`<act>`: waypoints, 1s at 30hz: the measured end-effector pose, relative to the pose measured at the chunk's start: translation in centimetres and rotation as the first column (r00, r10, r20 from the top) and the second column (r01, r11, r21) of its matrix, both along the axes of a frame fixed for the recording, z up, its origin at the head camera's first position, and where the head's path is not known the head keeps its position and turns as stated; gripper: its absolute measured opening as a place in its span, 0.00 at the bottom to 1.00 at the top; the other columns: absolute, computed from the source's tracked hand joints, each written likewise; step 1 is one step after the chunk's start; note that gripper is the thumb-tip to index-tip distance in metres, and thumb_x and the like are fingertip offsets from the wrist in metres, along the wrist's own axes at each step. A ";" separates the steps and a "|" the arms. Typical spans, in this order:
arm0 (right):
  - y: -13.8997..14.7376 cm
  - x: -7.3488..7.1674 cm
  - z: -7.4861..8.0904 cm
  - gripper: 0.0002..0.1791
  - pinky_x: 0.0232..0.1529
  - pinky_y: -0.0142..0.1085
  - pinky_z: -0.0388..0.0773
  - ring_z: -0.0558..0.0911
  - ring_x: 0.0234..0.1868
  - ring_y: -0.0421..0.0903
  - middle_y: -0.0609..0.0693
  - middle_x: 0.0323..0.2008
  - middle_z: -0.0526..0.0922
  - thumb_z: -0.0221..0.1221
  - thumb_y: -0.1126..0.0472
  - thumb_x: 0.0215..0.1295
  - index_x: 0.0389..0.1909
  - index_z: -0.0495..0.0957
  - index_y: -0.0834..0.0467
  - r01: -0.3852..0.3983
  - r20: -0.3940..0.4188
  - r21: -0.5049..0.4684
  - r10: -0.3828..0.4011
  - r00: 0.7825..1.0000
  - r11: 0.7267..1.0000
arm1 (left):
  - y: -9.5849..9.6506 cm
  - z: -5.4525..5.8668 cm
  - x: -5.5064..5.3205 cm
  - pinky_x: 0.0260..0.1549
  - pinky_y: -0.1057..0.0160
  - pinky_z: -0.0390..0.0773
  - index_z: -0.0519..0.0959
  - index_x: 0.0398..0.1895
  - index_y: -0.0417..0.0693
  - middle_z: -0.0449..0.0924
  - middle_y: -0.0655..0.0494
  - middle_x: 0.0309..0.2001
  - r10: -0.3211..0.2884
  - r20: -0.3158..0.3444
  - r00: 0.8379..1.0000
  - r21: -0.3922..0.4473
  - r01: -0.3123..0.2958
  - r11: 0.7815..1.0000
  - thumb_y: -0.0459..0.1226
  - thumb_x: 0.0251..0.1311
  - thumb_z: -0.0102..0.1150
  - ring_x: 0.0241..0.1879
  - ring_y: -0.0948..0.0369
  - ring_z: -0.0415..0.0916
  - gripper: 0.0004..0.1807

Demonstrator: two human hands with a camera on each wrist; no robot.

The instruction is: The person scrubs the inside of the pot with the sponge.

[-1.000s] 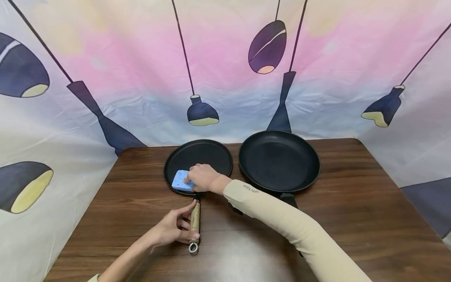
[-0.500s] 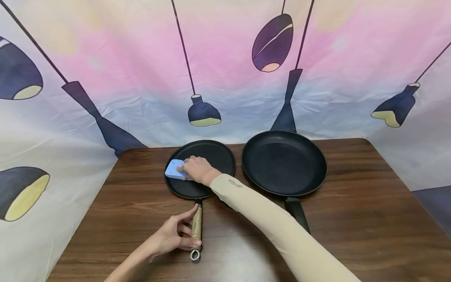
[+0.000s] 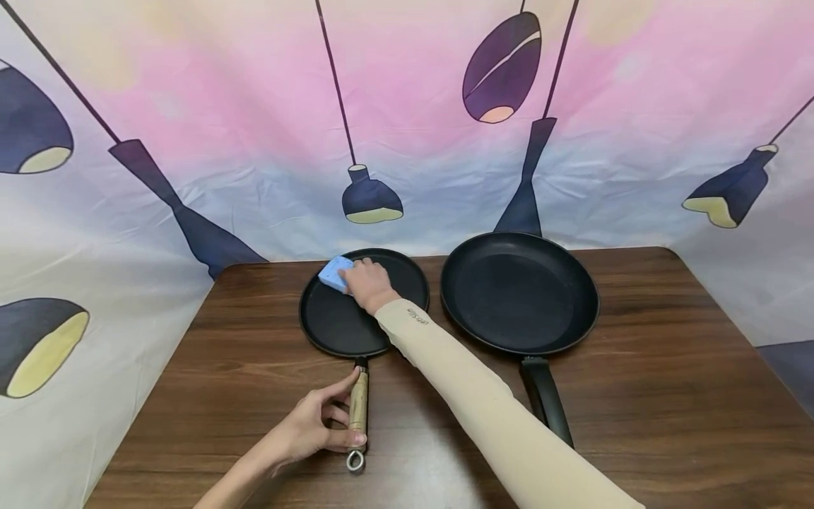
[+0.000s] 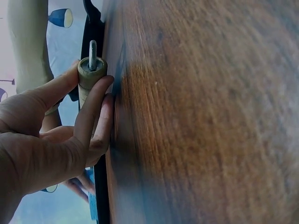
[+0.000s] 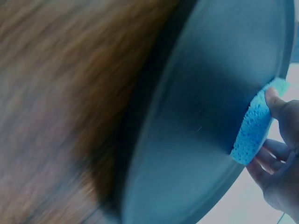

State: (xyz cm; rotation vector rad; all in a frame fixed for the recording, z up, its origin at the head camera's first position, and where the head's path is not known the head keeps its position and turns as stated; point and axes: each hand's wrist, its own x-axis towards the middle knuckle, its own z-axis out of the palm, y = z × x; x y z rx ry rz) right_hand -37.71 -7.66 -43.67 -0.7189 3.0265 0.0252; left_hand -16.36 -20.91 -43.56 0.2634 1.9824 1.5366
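A flat round black pan (image 3: 343, 322) lies on the table at the left, its tan handle (image 3: 359, 403) toward the person. The left hand (image 3: 318, 424) grips this handle, thumb and fingers on either side; the left wrist view shows the handle's end with its metal ring (image 4: 93, 55). Against the far left part of the pan's surface, the right hand (image 3: 369, 281) holds a blue sponge (image 3: 335, 273). In the right wrist view the porous sponge (image 5: 256, 126) touches the pan near its rim, pinched between thumb and fingers.
A larger, deeper black frying pan (image 3: 518, 297) stands to the right, its black handle (image 3: 545, 399) partly behind the right sleeve (image 3: 470, 403). Both pans rest on a brown wooden table (image 3: 668, 367). Behind the table hangs a cloth printed with lamps (image 3: 372, 198).
The right hand has moved the sponge from the pan's near left part along its left side to the far rim. The left hand keeps its grip on the handle.
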 end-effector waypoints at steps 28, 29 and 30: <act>9.7 -0.1 3.6 0.29 0.50 0.41 0.79 0.77 0.50 0.49 0.52 0.64 0.78 0.73 0.57 0.61 0.64 0.78 0.44 0.001 0.323 -0.137 0.044 0.945 0.991 | 0.1 0.4 0.4 0.40 0.57 0.90 0.47 0.83 0.46 0.65 0.38 0.56 0.022 -0.009 1.000 -0.033 -0.022 0.999 0.33 0.53 0.77 0.43 0.58 0.76 0.59; 9.9 0.2 3.7 0.28 0.51 0.40 0.79 0.77 0.51 0.49 0.53 0.65 0.77 0.72 0.57 0.62 0.64 0.78 0.44 -0.027 0.323 -0.138 0.071 0.944 0.990 | 0.1 0.4 0.4 0.40 0.56 0.90 0.47 0.83 0.46 0.65 0.38 0.56 0.019 -0.009 1.000 -0.032 -0.019 0.999 0.32 0.54 0.77 0.43 0.58 0.76 0.59; 10.0 0.6 3.8 0.28 0.53 0.41 0.80 0.77 0.53 0.49 0.53 0.66 0.77 0.72 0.57 0.62 0.64 0.78 0.45 -0.052 0.322 -0.140 0.095 0.942 0.989 | 0.0 0.4 0.5 0.40 0.56 0.90 0.47 0.83 0.46 0.65 0.38 0.56 0.015 -0.011 1.000 -0.031 -0.016 0.999 0.32 0.54 0.77 0.43 0.58 0.77 0.59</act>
